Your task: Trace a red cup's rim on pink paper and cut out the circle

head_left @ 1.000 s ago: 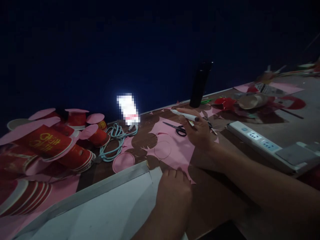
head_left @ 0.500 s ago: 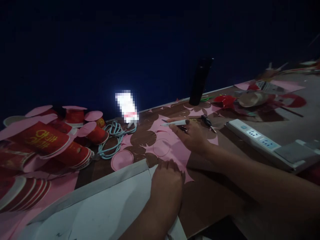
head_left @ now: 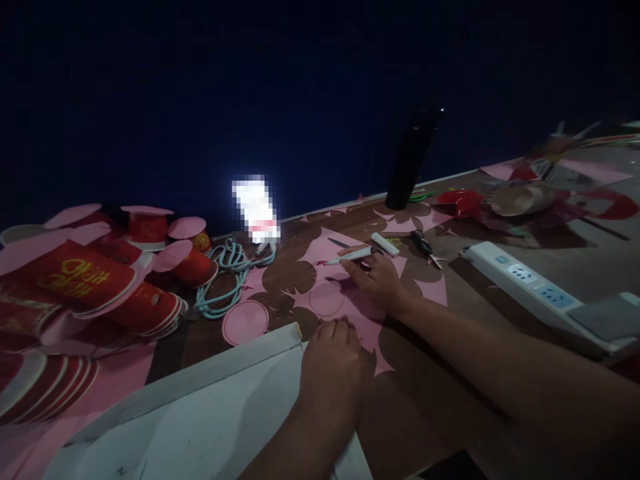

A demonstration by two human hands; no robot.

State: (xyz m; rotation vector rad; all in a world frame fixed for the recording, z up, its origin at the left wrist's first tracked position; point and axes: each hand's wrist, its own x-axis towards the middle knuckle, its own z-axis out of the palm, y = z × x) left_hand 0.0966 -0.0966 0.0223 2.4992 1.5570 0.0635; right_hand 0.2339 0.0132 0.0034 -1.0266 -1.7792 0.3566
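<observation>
The right hand [head_left: 379, 279] grasps a white pen [head_left: 353, 255], with fingers closed around it, over the pink sheet [head_left: 353, 301] lying on the brown table [head_left: 425, 393]. The left hand [head_left: 333, 370], fingers bent, is at the sheet's near edge, beside a white box [head_left: 200, 381]; I cannot tell if it grips something. Red cups [head_left: 93, 275] crowd the left side; the room [head_left: 320, 87] behind is dark.

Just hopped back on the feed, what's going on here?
The person's right hand holds a slim white pen-shaped tool, its tip toward a ragged pink paper sheet marked with a circle. The curled left hand lies over the right edge of a white, low-walled tray, close to that sheet. Red paper cups, several with pink discs, crowd the left side.
</observation>
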